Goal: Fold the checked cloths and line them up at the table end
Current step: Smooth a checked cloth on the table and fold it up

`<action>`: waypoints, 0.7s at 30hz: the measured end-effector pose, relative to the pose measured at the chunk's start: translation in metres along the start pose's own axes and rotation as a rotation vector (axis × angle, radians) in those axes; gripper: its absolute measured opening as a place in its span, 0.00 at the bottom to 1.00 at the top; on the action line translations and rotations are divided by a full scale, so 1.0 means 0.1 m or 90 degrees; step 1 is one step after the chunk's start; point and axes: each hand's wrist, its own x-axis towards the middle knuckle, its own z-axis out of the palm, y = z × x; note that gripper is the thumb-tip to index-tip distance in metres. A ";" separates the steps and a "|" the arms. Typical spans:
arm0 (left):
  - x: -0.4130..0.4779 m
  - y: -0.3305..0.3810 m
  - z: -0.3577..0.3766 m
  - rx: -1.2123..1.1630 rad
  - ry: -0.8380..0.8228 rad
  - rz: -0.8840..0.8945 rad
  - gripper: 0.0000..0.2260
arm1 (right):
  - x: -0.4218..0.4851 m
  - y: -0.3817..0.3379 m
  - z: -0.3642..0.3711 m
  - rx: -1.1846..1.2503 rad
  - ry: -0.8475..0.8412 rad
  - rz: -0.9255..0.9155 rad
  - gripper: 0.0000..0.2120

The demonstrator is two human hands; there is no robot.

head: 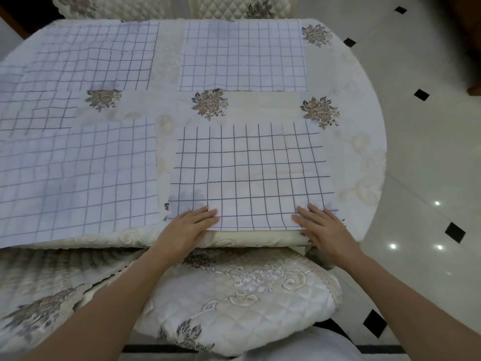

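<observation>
cloth [250,175]: thin white square, dark grid lines, flat on embroidered desk [346,74], 6 o'clock edge
left hand [191,225]: released, flat on cloth's 7 o'clock corner
right hand [320,229]: released, flat on 5 o'clock corner

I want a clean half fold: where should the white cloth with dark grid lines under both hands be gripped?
Pinch the white grid-lined cloth at its two near corners, coming from the near edge of the cream-covered table. It lies flat and square along that edge, and the left hand and right hand rest flat right by those corners, so the edge would likely lift evenly.
</observation>
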 end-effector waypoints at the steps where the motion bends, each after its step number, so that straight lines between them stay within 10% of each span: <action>1: -0.02 0.01 0.01 -0.006 -0.007 -0.004 0.31 | -0.03 -0.01 0.00 0.009 -0.002 0.008 0.20; 15: -0.16 0.36 -0.18 -0.118 -0.113 -0.107 0.35 | -0.29 -0.01 -0.04 0.104 -0.012 0.005 0.20; 21: -0.19 0.60 -0.48 -0.187 -0.234 -0.190 0.20 | -0.25 0.02 -0.37 0.147 -0.055 0.040 0.19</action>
